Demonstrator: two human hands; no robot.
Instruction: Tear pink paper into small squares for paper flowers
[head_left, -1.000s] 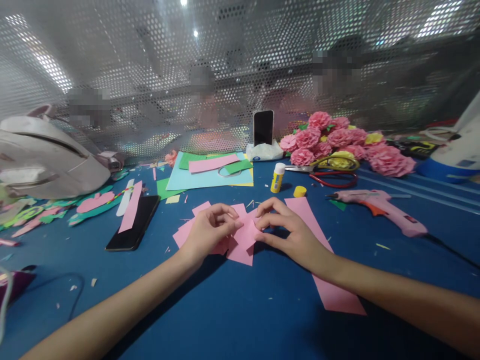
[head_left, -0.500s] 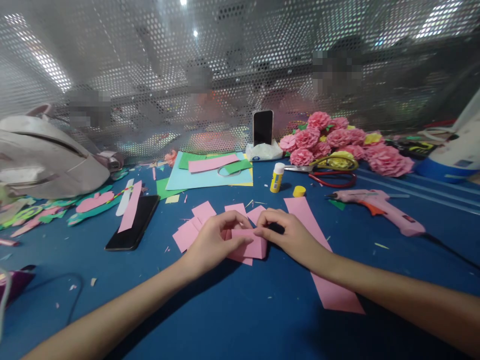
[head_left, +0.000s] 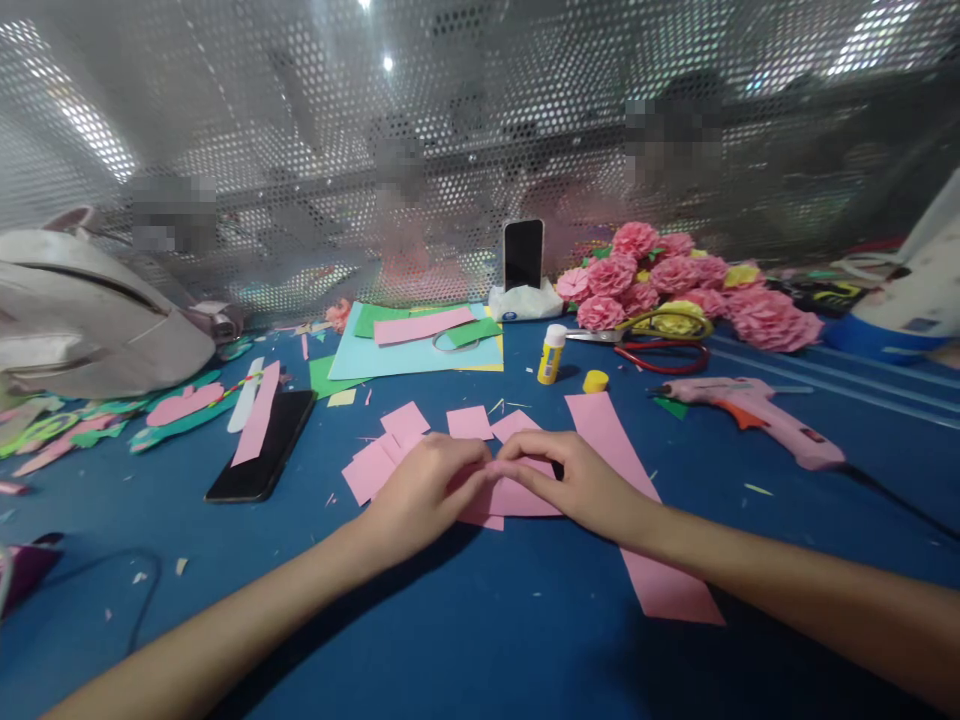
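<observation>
Between my hands is a piece of pink paper (head_left: 519, 497), its lower edge facing me. My left hand (head_left: 435, 490) pinches it near its upper left part, thumb and fingers pressed together. My right hand (head_left: 581, 485) meets the left at the fingertips and grips the same paper from the right. The fingers hide part of the paper. Several small pink paper squares (head_left: 373, 470) lie left of my left hand, and another pink square (head_left: 469, 423) lies just beyond. Under my right wrist passes a long pink paper strip (head_left: 667, 590).
A glue stick (head_left: 551, 355) stands uncapped beside its yellow cap (head_left: 595, 381). Farther right are scissors (head_left: 660, 330), paper flowers (head_left: 637, 275) and a pink glue gun (head_left: 780, 412) with a cord. A black phone (head_left: 274, 455) lies left, near a white bag (head_left: 97, 310). A perforated metal screen (head_left: 300, 150) stands behind.
The pink paper, folded up before, now lies flatter and reaches farther right. My right hand has shifted slightly, and both hands' fingertips have come together.
</observation>
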